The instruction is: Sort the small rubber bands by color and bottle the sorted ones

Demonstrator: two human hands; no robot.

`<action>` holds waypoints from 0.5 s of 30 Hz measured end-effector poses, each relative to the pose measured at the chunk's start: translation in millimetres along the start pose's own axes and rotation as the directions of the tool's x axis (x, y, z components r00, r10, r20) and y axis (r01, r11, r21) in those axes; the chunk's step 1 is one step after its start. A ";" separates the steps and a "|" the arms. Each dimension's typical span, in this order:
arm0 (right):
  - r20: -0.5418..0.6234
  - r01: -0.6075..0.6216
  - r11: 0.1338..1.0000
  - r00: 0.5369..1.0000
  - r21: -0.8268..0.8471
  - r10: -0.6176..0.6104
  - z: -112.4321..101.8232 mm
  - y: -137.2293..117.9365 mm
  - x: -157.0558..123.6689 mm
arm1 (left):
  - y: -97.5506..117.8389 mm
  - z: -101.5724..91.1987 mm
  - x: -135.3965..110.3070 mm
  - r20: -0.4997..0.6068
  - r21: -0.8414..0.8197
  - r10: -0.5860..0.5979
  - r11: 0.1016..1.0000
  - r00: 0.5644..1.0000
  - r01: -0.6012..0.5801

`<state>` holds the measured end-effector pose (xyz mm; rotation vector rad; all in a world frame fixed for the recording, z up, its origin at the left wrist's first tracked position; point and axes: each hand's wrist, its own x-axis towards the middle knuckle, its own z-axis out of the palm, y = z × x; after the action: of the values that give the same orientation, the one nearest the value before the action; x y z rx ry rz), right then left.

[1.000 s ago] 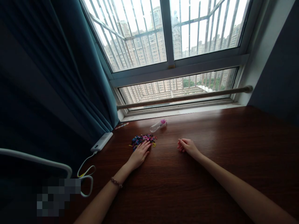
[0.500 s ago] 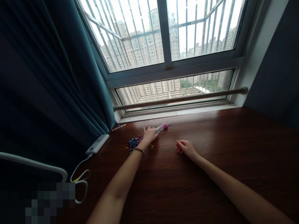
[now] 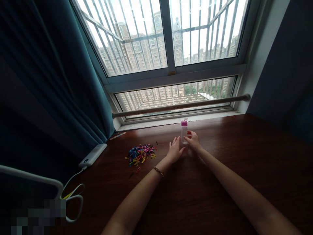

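Note:
A clear bottle with a pink cap and a strap loop (image 3: 184, 133) stands upright on the brown table, toward the window. My right hand (image 3: 193, 141) grips its lower right side, thumb in front and fingers at the side. Just left of the bottle's base, my left hand (image 3: 174, 150) is open, its fingers stretched toward the bottle; whether they touch it I cannot tell. A beaded bracelet (image 3: 158, 171) circles the left wrist. Left of that hand lies a pile of small colourful loops like hair ties (image 3: 140, 154), with a few strays around it.
A white power bank (image 3: 93, 155) with a cable lies at the table's left, beside the blue curtain (image 3: 97, 107). Small round stickers or discs (image 3: 117, 135) sit near the back left edge. A rail (image 3: 181, 106) crosses the window behind the table (image 3: 227, 163).
The bottle has gone from lying tilted by my left hand to standing upright farther right. My right hand has moved up onto it; my left hand has let go and uncovered the pile.

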<state>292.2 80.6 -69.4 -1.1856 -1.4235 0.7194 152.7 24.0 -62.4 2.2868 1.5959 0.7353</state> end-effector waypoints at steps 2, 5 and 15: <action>-0.047 0.057 0.994 0.997 -0.097 -0.062 -8.1 13.2 7.7 | -6.4 -8.3 -6.1 0.036 0.017 0.022 1.000 0.999 -0.023; -0.188 0.079 0.974 0.975 -0.212 -0.120 -23.0 33.0 17.3 | -27.2 -33.0 -20.2 0.013 0.096 0.014 0.995 1.000 -0.015; -0.198 0.165 0.904 0.945 -0.395 -0.259 -39.7 51.4 26.0 | -149.5 -114.8 -105.8 -0.472 0.189 -0.333 0.866 0.816 0.463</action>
<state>346.6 113.8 -98.2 -1.3287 -1.4875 0.1377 -57.0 -28.3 -64.9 1.9256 2.4495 0.9807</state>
